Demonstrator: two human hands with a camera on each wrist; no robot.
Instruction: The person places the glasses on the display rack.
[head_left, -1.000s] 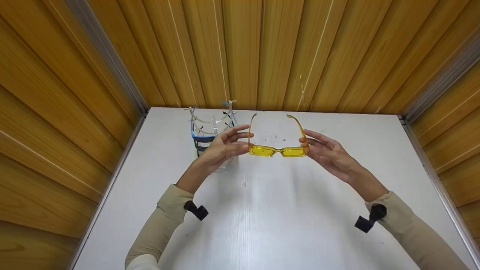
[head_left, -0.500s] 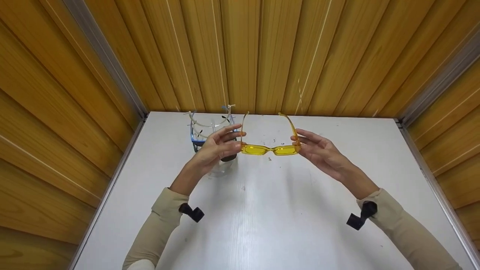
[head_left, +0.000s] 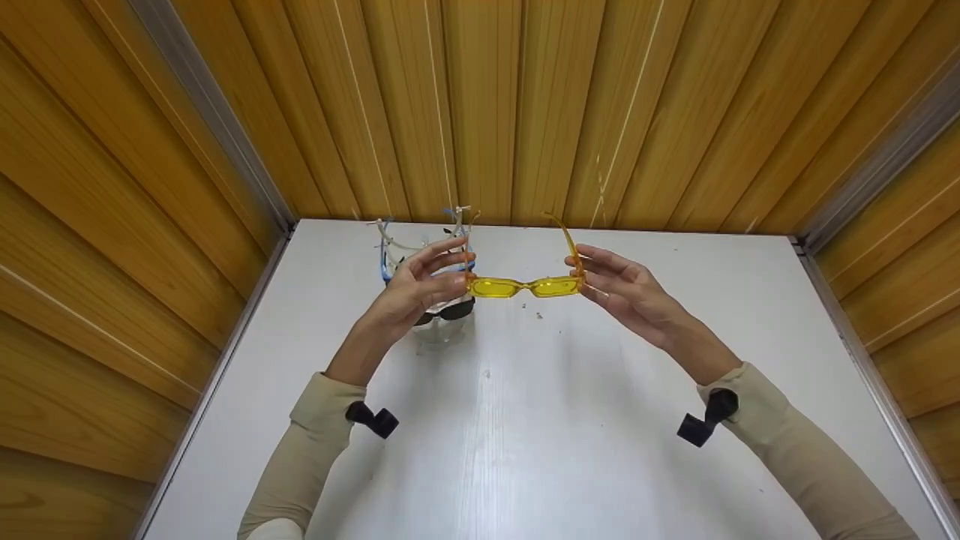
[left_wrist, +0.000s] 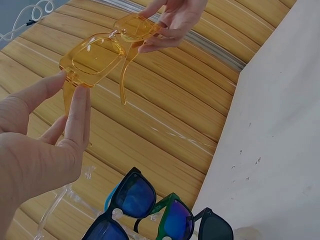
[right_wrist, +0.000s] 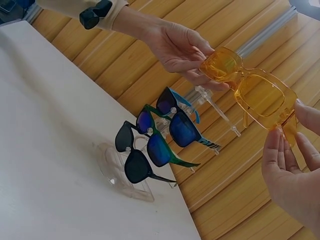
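Note:
Yellow see-through sunglasses (head_left: 525, 287) are held up in the air with both temples unfolded and pointing away. My left hand (head_left: 409, 294) pinches them at the left hinge, and my right hand (head_left: 630, 296) pinches the right hinge. Behind and below the left hand stands a clear display rack (right_wrist: 107, 167), partly hidden by that hand in the head view. In the right wrist view it bears black sunglasses (right_wrist: 136, 167) lowest, green-framed sunglasses (right_wrist: 159, 149) above them, and blue-templed sunglasses (right_wrist: 184, 129) higher up. The rack's upper arms (head_left: 401, 244) show beyond the left fingers.
A white table (head_left: 540, 450) lies under the hands, with small dark specks on it. Wood-patterned panels (head_left: 480, 105) with metal edge strips (head_left: 217, 105) wall in the back and sides. Each sleeve carries a black wrist camera (head_left: 373, 420).
Both hands have moved left together with the yellow sunglasses, and slightly up in the head view, toward the rack. The black sunglasses on the rack show more now.

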